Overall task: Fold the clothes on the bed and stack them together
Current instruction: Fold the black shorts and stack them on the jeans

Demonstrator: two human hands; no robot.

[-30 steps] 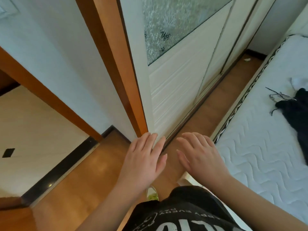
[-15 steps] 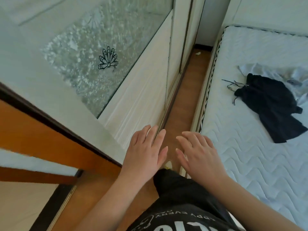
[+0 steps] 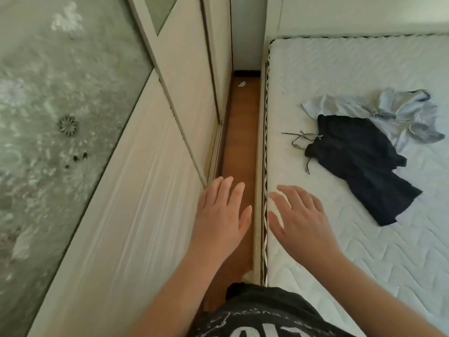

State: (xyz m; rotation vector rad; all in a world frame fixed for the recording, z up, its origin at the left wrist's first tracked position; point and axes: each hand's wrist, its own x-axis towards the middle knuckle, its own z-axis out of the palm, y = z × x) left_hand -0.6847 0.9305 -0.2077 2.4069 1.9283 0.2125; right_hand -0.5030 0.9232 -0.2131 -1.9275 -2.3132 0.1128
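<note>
Crumpled black shorts (image 3: 364, 166) with loose drawstrings lie on the white quilted mattress (image 3: 315, 76) at the right. A rumpled light blue garment (image 3: 401, 113) lies behind them, partly under the shorts. My left hand (image 3: 221, 215) hovers flat with straight fingers over the floor strip beside the wardrobe. My right hand (image 3: 301, 220) is spread flat above the mattress's left edge, well short of the clothes. Both hands hold nothing.
A white wardrobe (image 3: 145, 190) with a frosted glass sliding door (image 3: 48, 117) fills the left. A narrow strip of wooden floor (image 3: 240, 132) runs between wardrobe and bed, with a small white scrap (image 3: 241, 84) at its far end. A white wall stands behind the bed.
The view has swung right from the doorway to the bed, so both garments now show in full. Both hands stay flat and empty in front of me.
</note>
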